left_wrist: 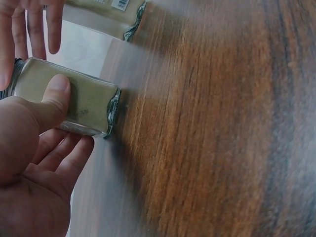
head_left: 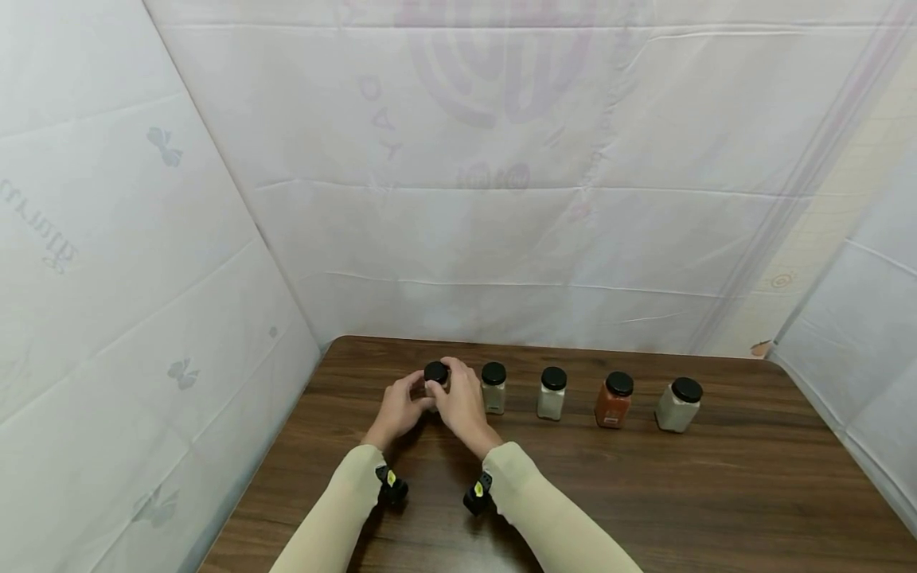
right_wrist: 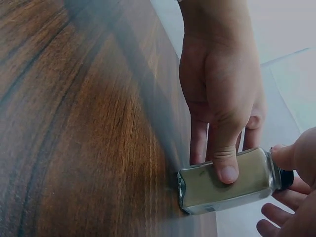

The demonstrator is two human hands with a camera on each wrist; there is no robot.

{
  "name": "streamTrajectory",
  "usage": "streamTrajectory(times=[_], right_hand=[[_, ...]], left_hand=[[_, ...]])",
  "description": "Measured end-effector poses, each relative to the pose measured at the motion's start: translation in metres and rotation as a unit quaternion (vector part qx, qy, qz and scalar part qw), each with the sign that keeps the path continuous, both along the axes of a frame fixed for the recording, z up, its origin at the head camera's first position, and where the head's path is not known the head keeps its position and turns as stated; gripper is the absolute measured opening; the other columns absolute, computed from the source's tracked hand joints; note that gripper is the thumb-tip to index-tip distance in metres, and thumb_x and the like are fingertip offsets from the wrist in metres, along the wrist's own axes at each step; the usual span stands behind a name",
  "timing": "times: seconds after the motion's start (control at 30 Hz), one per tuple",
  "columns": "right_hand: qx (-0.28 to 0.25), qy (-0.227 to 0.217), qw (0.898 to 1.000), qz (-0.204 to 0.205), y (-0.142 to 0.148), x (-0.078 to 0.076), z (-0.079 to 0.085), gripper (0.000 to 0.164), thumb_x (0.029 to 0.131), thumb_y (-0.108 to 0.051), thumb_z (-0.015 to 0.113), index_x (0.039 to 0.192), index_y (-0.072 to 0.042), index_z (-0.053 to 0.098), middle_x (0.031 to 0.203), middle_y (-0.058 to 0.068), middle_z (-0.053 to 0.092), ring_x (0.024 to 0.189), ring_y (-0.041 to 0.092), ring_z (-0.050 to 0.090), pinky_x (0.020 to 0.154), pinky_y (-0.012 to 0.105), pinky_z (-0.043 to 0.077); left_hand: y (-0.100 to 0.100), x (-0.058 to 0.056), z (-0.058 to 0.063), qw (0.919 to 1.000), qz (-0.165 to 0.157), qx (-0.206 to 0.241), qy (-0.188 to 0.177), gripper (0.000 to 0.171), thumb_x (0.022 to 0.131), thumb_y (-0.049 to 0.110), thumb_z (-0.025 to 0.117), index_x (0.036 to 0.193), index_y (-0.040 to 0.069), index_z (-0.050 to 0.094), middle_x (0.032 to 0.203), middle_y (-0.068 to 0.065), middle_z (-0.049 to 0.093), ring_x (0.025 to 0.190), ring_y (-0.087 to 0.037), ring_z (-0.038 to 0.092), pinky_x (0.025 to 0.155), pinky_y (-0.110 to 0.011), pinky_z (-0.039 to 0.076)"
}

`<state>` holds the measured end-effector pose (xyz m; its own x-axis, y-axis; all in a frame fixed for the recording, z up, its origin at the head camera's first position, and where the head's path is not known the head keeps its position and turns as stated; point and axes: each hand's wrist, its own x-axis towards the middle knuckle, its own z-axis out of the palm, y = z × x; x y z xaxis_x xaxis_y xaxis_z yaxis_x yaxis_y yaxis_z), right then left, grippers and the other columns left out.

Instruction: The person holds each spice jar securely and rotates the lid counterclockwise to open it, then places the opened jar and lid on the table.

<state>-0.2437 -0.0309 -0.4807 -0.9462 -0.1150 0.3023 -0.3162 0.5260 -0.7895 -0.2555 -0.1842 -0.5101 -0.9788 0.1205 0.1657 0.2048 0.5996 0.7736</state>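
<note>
A square glass spice jar (left_wrist: 91, 106) of greenish-brown powder, with a black lid (head_left: 435, 372), stands on the table at the left end of a row. My left hand (head_left: 397, 412) grips its body; in the left wrist view the thumb lies across the front glass and the fingers go behind. My right hand (head_left: 462, 404) holds the black lid at the top, with its thumb on the near side, as the right wrist view shows. The jar's base appears to touch the wood. A second spice jar (head_left: 493, 394) stands just right of my right hand.
Farther right along the row stand a jar of pale powder (head_left: 551, 402), a jar of orange-red powder (head_left: 613, 408) and another pale jar (head_left: 677, 413), all black-lidded. The brown wooden table (head_left: 573, 493) meets white fabric walls (head_left: 458, 239) at the back and sides.
</note>
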Motion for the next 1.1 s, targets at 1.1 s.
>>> streamTrajectory(times=[1.1], right_hand=[[-0.039,-0.002,0.999,-0.025,-0.0043,0.0004,-0.0098,0.046,0.097,-0.020,0.074,0.138,-0.006,0.058,0.134,0.014,0.061,0.116,0.031,0.057,0.089,0.046,0.052]], left_hand=[[-0.0013,0.0000,-0.0020,0.9998,-0.004,-0.008,0.020,0.047,0.092,0.011,0.078,0.136,0.004,0.064,0.124,-0.016,0.071,0.117,-0.033,0.067,0.099,-0.051,0.052]])
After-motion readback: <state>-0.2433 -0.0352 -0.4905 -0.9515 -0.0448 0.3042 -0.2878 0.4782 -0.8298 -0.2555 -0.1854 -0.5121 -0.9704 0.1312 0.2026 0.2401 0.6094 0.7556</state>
